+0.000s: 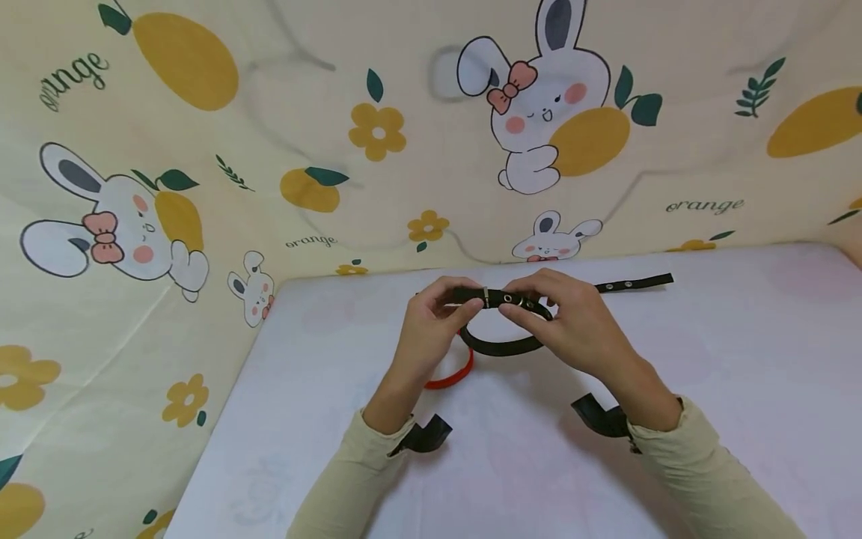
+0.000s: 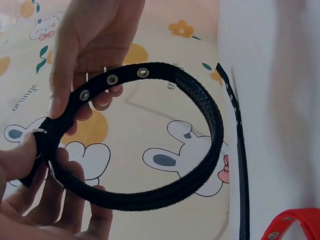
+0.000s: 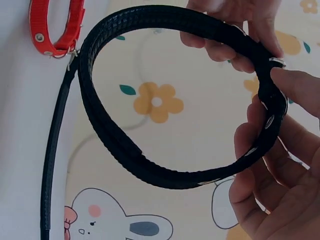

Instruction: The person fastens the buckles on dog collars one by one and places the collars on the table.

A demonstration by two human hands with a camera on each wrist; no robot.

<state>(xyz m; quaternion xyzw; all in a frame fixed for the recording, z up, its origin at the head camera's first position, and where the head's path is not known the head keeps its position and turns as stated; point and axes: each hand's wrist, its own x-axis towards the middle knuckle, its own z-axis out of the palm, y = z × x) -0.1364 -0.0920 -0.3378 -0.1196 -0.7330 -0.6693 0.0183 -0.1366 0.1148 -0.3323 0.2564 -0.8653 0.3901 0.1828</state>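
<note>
A black collar [image 1: 501,346] forms a loop, lifted just above the white table [image 1: 741,359]. My left hand [image 1: 465,301] pinches the strap at its metal buckle [image 1: 486,297]. My right hand [image 1: 524,304] pinches the end with the eyelets right beside it. In the left wrist view the left hand [image 2: 30,170] grips the buckle end while the right hand [image 2: 85,55] holds the eyelet part of the collar [image 2: 200,95]. The right wrist view shows the right hand [image 3: 280,165] curled round the collar [image 3: 110,135], with the left hand [image 3: 225,30] above.
A red collar [image 1: 453,378] lies on the table under my left hand. A second black strap [image 1: 633,283] with eyelets lies flat behind my right hand. A cloth printed with rabbits and oranges [image 1: 202,224] hangs along the table's back and left side.
</note>
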